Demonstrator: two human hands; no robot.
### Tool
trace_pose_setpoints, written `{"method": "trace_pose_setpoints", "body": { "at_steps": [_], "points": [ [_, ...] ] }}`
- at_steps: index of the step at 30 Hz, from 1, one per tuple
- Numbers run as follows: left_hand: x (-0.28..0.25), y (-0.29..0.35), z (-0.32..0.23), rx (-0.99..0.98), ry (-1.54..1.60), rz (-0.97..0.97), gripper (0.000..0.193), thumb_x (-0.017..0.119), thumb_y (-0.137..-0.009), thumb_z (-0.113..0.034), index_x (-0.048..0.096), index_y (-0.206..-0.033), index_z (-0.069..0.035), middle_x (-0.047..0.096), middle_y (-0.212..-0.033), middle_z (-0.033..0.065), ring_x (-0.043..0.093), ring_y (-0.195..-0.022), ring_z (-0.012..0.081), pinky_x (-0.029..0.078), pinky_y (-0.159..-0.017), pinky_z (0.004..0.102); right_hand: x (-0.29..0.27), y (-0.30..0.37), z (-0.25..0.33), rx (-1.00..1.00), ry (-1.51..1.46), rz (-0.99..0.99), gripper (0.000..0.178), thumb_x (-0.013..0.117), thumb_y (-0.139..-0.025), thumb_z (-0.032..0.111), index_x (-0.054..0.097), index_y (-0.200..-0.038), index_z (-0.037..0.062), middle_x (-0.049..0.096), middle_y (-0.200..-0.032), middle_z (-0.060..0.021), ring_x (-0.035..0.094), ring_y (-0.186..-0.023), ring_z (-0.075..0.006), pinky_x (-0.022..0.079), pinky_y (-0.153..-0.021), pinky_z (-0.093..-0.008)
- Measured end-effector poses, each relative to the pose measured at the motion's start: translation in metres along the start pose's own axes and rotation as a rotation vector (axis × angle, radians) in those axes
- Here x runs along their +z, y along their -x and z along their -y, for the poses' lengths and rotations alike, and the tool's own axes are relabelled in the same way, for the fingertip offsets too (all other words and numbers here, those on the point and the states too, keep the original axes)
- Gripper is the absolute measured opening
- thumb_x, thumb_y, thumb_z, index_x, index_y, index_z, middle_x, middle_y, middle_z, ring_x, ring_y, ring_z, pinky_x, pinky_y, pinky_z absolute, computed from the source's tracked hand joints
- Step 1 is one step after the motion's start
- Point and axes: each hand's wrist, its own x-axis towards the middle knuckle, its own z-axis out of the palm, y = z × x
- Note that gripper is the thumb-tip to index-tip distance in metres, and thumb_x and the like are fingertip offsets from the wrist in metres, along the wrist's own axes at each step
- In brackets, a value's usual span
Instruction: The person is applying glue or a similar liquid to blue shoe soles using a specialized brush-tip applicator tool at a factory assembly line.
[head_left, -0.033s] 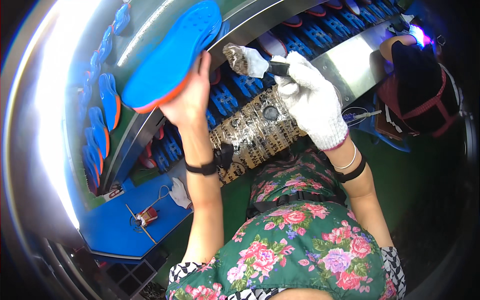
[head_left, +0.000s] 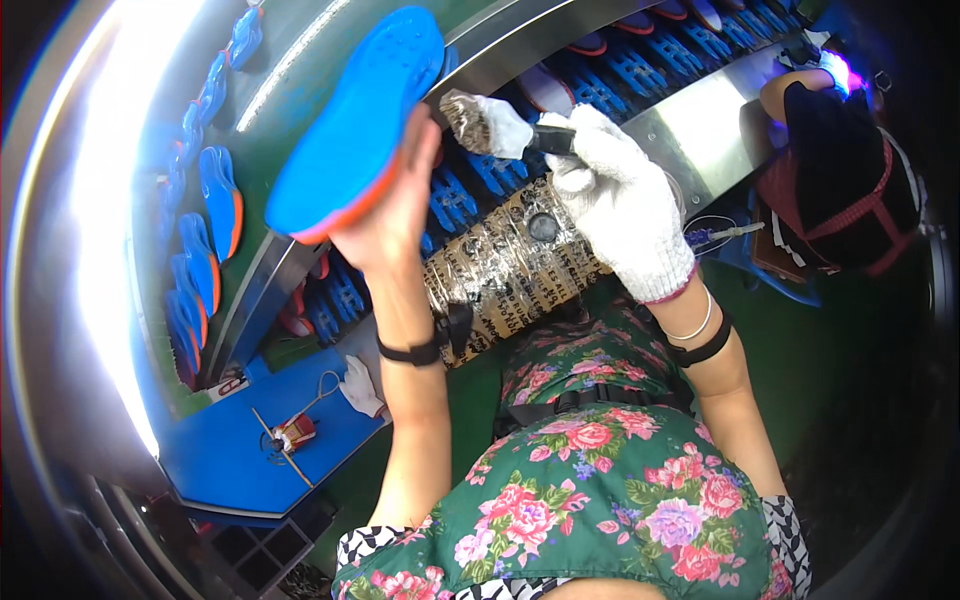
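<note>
A blue shoe sole [head_left: 350,130] with an orange-red rim is held up at the upper left, its blue face showing. My bare left hand [head_left: 395,215] grips it from below along the right edge; the fingers are partly hidden behind it. My right hand [head_left: 630,200], in a white knit glove, is closed round the black handle of a brush [head_left: 505,128]. The brush has brownish bristles and a white wrapping near its head. Its bristles point left toward the sole, with a gap between the two.
Several blue soles [head_left: 218,200] lie on the green belt [head_left: 275,110] at left. Blue racks [head_left: 640,65] line the far side of a metal rail. A taped cardboard piece [head_left: 500,280] lies before me. A blue table [head_left: 235,440] holds a white glove [head_left: 360,387]. Another person [head_left: 835,160] sits at right.
My left hand has shifted slightly right and down with the sole, which is tilted a little more upright. My right hand and the brush have barely moved.
</note>
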Motion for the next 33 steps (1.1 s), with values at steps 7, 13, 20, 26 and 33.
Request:
{"method": "trace_pose_setpoints", "body": {
  "at_steps": [7, 13, 20, 26, 33],
  "points": [
    [-0.028, 0.066, 0.057, -0.195, 0.075, -0.093, 0.098, 0.063, -0.084, -0.07, 0.035, -0.155, -0.008, 0.043, -0.152, 0.0228, 0.051, -0.129, 0.045, 0.045, -0.104, 0.0657, 0.021, 0.024, -0.001, -0.267, 0.789, 0.084, 0.021, 0.064, -0.095, 0.002, 0.07, -0.115, -0.0023, 0.072, -0.115, -0.0113, 0.067, -0.1, -0.0142, 0.055, -0.086, -0.0276],
    [-0.046, 0.11, 0.093, -0.337, 0.251, -0.198, 0.107, 0.072, -0.073, -0.07, 0.036, -0.153, -0.009, 0.053, -0.143, 0.0227, 0.054, -0.128, 0.046, 0.043, -0.107, 0.0678, 0.022, 0.032, 0.007, -0.46, 1.228, 0.224, 0.019, 0.069, -0.086, -0.001, 0.074, -0.104, -0.0015, 0.075, -0.107, -0.0173, 0.071, -0.095, -0.0224, 0.057, -0.081, -0.034],
    [-0.071, 0.131, 0.104, -0.28, -0.413, -0.485, 0.093, 0.063, -0.086, -0.069, 0.033, -0.156, -0.016, 0.049, -0.149, 0.0158, 0.053, -0.133, 0.0363, 0.043, -0.112, 0.0573, 0.017, 0.02, 0.012, -0.923, 1.593, 0.491, 0.024, 0.072, -0.084, 0.004, 0.076, -0.108, 0.0035, 0.075, -0.108, -0.0127, 0.071, -0.094, -0.0248, 0.057, -0.081, -0.0351],
    [-0.074, 0.137, 0.098, -0.373, -0.558, -0.397, 0.095, 0.059, -0.089, -0.07, 0.029, -0.158, -0.012, 0.043, -0.156, 0.0152, 0.045, -0.14, 0.0376, 0.036, -0.117, 0.0578, 0.003, 0.04, -0.006, -0.726, 1.421, 0.524, 0.032, 0.072, -0.081, 0.007, 0.077, -0.113, 0.0063, 0.075, -0.109, -0.0117, 0.07, -0.094, -0.0288, 0.057, -0.079, -0.0385],
    [-0.069, 0.131, 0.097, -0.3, -0.545, -0.43, 0.099, 0.053, -0.087, -0.076, 0.026, -0.16, -0.015, 0.037, -0.16, 0.0154, 0.039, -0.144, 0.0384, 0.031, -0.119, 0.0581, 0.012, 0.042, 0.001, -0.808, 1.619, 0.468, 0.032, 0.072, -0.081, 0.007, 0.077, -0.113, 0.007, 0.074, -0.109, -0.0122, 0.07, -0.094, -0.0286, 0.057, -0.08, -0.0384]
  ]
}}
